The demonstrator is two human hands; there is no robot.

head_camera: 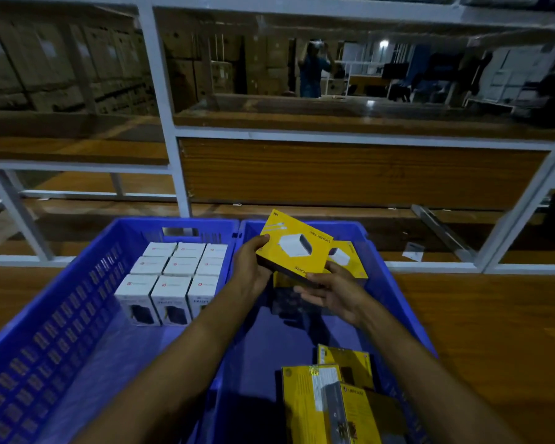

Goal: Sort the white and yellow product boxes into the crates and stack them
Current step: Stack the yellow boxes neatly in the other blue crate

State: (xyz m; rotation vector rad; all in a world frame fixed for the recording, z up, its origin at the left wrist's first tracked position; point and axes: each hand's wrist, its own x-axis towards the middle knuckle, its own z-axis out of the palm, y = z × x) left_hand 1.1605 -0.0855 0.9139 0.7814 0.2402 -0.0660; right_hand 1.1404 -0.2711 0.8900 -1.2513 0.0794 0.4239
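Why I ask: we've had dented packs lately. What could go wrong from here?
The yellow box is tilted and held only at its edges by the left hand and right hand; it might slip into the right crate. The loose yellow boxes at its near end lie overlapping and askew, so a stack there may lean.

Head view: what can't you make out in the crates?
All in the head view:
Floor of right crate: hidden by held box, left hand and right hand.
Most of second yellow box: behind held box.
Rest of near yellow boxes: cut off by bottom edge.
Print on white boxes: too small, blurred.
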